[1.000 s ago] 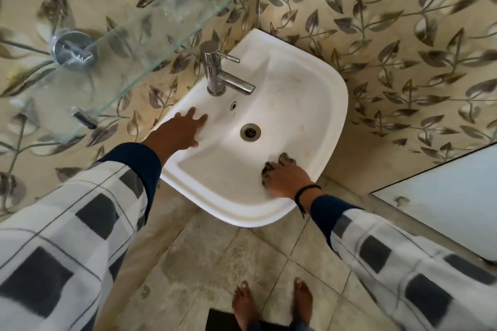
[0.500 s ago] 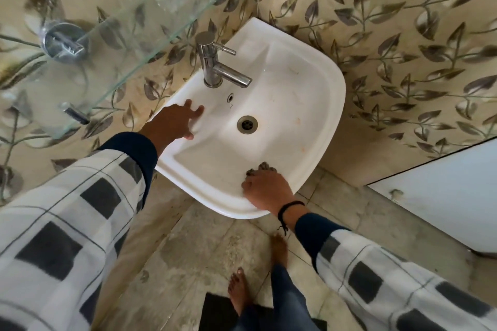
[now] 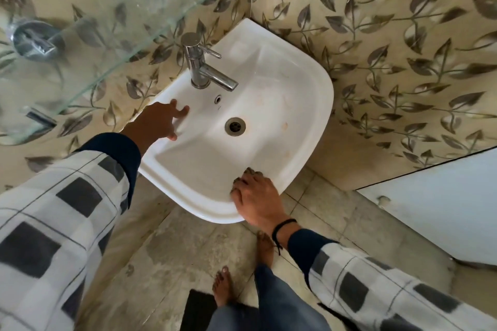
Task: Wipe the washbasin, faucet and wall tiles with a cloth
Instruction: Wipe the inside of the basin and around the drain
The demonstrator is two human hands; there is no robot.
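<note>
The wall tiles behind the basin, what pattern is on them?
The wall tiles are beige with grey-brown leaves on thin stems, clearest in the head view.

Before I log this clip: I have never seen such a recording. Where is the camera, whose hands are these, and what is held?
No machine here. A person wears one camera on the head, so the picture looks down at their own hands. The left hand rests open on the left rim of the white basin, near the faucet. The right hand grips a dark cloth at the near rim; only a bit of it shows. A drain sits in the bowl, a glass shelf hangs upper left, and leaf-patterned tiles cover the wall.
</note>
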